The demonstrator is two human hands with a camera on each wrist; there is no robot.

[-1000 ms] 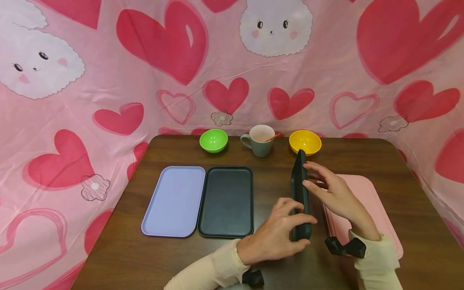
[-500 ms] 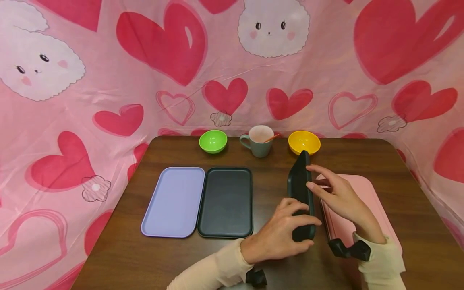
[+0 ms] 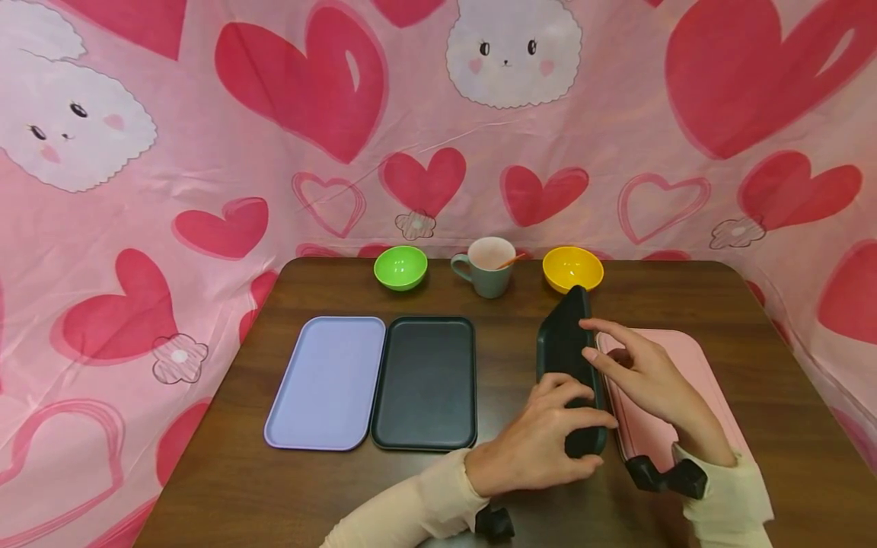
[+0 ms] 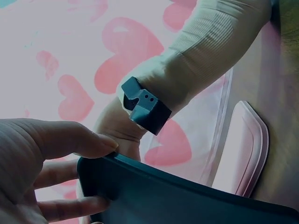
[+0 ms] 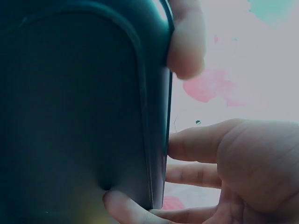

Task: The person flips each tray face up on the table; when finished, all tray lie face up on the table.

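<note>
Between both hands a black tray (image 3: 565, 342) stands steeply tilted on its long side, just left of a pink tray (image 3: 674, 373). My left hand (image 3: 537, 445) grips its near end, the thumb on the corner and the fingers on the face. In the left wrist view that thumb presses the rim of the black tray (image 4: 187, 191). My right hand (image 3: 647, 380) holds the upper long edge, index finger and thumb on the rim; its other fingers are partly hidden. The right wrist view is filled mostly by the black tray (image 5: 74, 107).
A lavender tray (image 3: 325, 384) and a second black tray (image 3: 425, 384) lie side by side on the wooden table (image 3: 226, 472). Along the back edge stand a green bowl (image 3: 400, 269), a grey mug (image 3: 488, 278) with an orange stick (image 3: 510, 261), and a yellow bowl (image 3: 572, 270).
Both hands have shifted slightly right with the black tray. It has turned, so more of its left-facing face shows. The other trays, bowls and mug have stayed in place.
</note>
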